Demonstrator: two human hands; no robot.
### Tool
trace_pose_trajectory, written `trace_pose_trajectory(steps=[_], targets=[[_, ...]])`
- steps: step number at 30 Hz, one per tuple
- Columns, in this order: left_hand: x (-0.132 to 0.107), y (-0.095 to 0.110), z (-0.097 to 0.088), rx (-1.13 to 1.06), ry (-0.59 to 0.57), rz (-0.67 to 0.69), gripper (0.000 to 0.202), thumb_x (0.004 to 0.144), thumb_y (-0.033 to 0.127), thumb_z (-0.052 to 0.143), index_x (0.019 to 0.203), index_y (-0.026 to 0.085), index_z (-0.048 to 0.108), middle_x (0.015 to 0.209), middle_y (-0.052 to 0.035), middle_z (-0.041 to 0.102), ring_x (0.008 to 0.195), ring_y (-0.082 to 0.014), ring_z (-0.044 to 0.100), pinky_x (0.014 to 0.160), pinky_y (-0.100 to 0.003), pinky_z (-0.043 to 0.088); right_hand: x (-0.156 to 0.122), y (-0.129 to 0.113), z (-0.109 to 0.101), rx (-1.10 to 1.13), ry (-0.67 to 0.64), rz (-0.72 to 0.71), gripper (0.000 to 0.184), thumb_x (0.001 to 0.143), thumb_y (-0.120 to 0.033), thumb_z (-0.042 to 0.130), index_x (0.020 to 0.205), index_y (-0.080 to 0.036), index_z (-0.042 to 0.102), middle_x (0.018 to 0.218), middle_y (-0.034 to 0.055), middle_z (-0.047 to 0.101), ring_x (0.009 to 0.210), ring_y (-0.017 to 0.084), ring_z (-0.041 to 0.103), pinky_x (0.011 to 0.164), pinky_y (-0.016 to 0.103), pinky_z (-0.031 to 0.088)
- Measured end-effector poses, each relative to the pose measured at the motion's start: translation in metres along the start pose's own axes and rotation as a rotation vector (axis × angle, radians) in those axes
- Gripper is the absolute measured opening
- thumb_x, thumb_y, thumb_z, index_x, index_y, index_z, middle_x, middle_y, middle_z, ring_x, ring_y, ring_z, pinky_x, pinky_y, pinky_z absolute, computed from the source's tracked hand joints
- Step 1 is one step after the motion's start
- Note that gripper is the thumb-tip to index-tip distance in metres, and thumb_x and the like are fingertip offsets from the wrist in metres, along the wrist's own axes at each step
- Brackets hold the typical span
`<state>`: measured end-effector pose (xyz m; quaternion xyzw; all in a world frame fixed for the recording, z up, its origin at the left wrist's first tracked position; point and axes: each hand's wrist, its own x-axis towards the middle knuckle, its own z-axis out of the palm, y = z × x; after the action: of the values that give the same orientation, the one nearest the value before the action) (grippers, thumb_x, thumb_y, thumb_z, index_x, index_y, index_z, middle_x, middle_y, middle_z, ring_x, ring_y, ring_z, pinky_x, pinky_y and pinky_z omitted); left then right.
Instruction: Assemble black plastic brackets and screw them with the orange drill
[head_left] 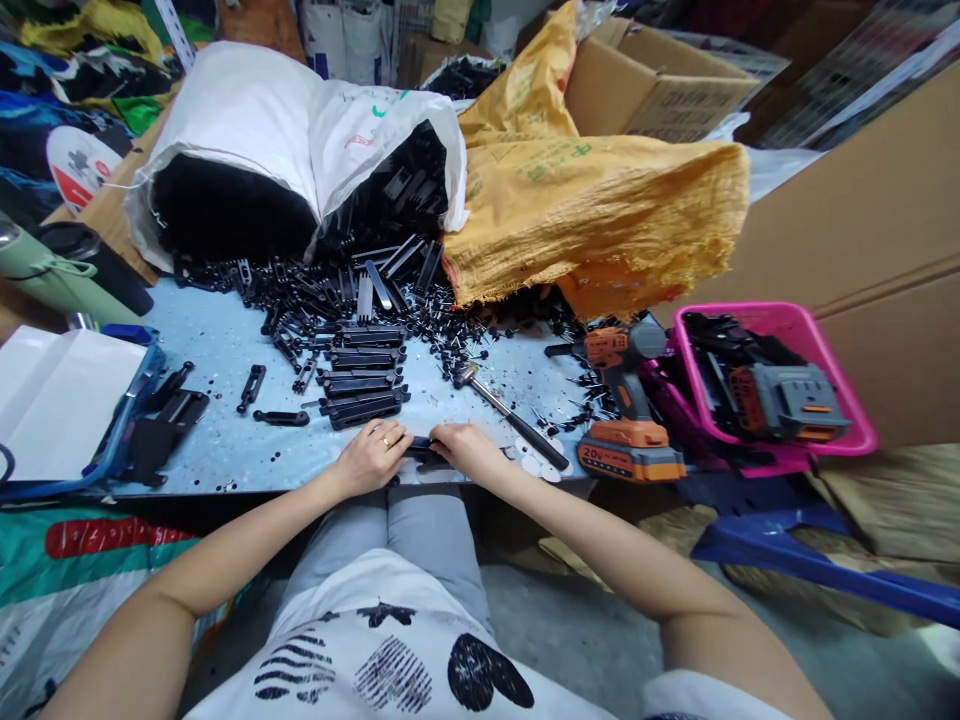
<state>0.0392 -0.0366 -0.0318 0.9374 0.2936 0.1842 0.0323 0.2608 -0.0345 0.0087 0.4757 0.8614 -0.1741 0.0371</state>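
Close to the table's front edge, my left hand (373, 457) has its fingers closed on one end of a small black plastic part (422, 453). At the other end of that part, my right hand (474, 451) grips it with bent fingers. My hands cover much of its shape. Just beyond them lies a row of stacked long black plastic pieces (365, 382). A hammer (517, 418) with a black grip rests to the right of the stack. Left of the stack are a few loose black link-shaped parts (281, 418).
Two white sacks (247, 110) spill black parts across the blue tabletop (202, 330). A yellow sack (600, 210) lies beside them, near scattered black-headed screws (457, 330). On the right are an orange cordless drill (630, 450) and a pink basket (832, 350); a blue tray (135, 430) sits left.
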Motion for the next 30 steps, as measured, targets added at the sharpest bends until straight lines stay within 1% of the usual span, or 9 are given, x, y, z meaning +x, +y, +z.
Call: trace_pose_trajectory(steps=[4, 7, 9, 12, 14, 17, 22, 25, 30], targets=[[0.003, -0.004, 0.003, 0.100, -0.194, 0.077, 0.047, 0.092, 0.038, 0.044, 0.130, 0.010, 0.044, 0.125, -0.0187, 0.055, 0.112, -0.0267, 0.052, 0.092, -0.040, 0.038, -0.028, 0.031, 0.038, 0.073, 0.335, -0.285, 0.033, 0.094, -0.032, 0.043, 0.121, -0.016, 0.054, 0.116, 0.0139, 0.061, 0.102, 0.019, 0.057, 0.086, 0.033, 0.045], [0.005, -0.006, 0.003, 0.129, -0.261, 0.125, 0.055, 0.092, 0.047, 0.041, 0.132, 0.008, 0.042, 0.125, -0.0190, 0.055, 0.105, -0.0251, 0.055, 0.086, -0.036, 0.039, -0.033, 0.046, 0.052, -0.040, 0.350, -0.291, 0.043, 0.093, -0.042, 0.044, 0.127, -0.018, 0.050, 0.115, 0.0135, 0.060, 0.096, 0.020, 0.057, 0.080, 0.034, 0.045], [0.011, -0.007, 0.002, 0.133, -0.273, 0.115, 0.057, 0.092, 0.050, 0.040, 0.131, 0.008, 0.044, 0.119, -0.0181, 0.058, 0.100, -0.0243, 0.057, 0.080, -0.034, 0.039, -0.030, 0.051, 0.055, -0.113, 0.325, -0.199, 0.049, 0.089, -0.054, 0.044, 0.114, -0.015, 0.059, 0.099, 0.0133, 0.064, 0.085, 0.020, 0.058, 0.071, 0.031, 0.044], [0.024, -0.009, -0.006, 0.092, -0.313, -0.037, 0.048, 0.095, 0.048, 0.032, 0.113, 0.012, 0.059, 0.099, -0.0123, 0.065, 0.087, -0.0212, 0.060, 0.069, -0.030, 0.040, -0.024, 0.050, 0.050, -0.120, 0.295, -0.077, 0.060, 0.086, -0.065, 0.038, 0.078, -0.012, 0.064, 0.071, 0.0102, 0.061, 0.068, 0.018, 0.056, 0.059, 0.027, 0.038], [0.031, -0.013, -0.014, 0.002, -0.339, -0.144, 0.050, 0.098, 0.043, 0.024, 0.093, 0.015, 0.065, 0.086, -0.0075, 0.067, 0.080, -0.0178, 0.061, 0.065, -0.027, 0.039, -0.023, 0.044, 0.043, -0.049, 0.269, -0.095, 0.063, 0.089, -0.064, 0.029, 0.069, -0.014, 0.061, 0.066, 0.0087, 0.060, 0.063, 0.017, 0.055, 0.058, 0.026, 0.035], [0.032, -0.018, -0.026, -0.091, -0.340, -0.223, 0.053, 0.099, 0.041, 0.021, 0.083, 0.017, 0.065, 0.081, -0.0052, 0.068, 0.080, -0.0160, 0.063, 0.067, -0.025, 0.041, -0.023, 0.028, 0.026, 0.050, 0.188, -0.165, 0.061, 0.093, -0.059, 0.023, 0.072, -0.015, 0.059, 0.069, 0.0076, 0.061, 0.066, 0.016, 0.056, 0.061, 0.025, 0.036], [0.020, -0.011, -0.031, 0.079, -0.382, -0.465, 0.057, 0.097, 0.046, 0.021, 0.087, 0.013, 0.067, 0.087, -0.0122, 0.069, 0.077, -0.0216, 0.066, 0.065, -0.029, 0.045, -0.011, -0.015, 0.001, -0.121, 0.086, 0.069, 0.056, 0.087, -0.065, 0.036, 0.093, -0.014, 0.059, 0.083, 0.0111, 0.062, 0.075, 0.022, 0.058, 0.063, 0.029, 0.036], [0.018, -0.005, -0.035, 0.099, -0.393, -0.511, 0.059, 0.097, 0.046, 0.019, 0.089, 0.011, 0.067, 0.087, -0.0136, 0.069, 0.076, -0.0236, 0.067, 0.064, -0.030, 0.046, 0.002, -0.030, -0.007, -0.205, 0.163, -0.068, 0.058, 0.082, -0.060, 0.052, 0.113, -0.011, 0.051, 0.100, 0.0152, 0.057, 0.091, 0.027, 0.055, 0.074, 0.034, 0.039], [0.018, 0.000, -0.043, 0.075, -0.391, -0.521, 0.060, 0.097, 0.046, 0.020, 0.087, 0.011, 0.068, 0.085, -0.0134, 0.070, 0.078, -0.0242, 0.067, 0.064, -0.030, 0.046, 0.016, -0.028, -0.004, -0.172, 0.154, -0.320, 0.044, 0.080, -0.039, 0.062, 0.110, -0.008, 0.052, 0.095, 0.0122, 0.055, 0.090, 0.025, 0.051, 0.078, 0.036, 0.039]])
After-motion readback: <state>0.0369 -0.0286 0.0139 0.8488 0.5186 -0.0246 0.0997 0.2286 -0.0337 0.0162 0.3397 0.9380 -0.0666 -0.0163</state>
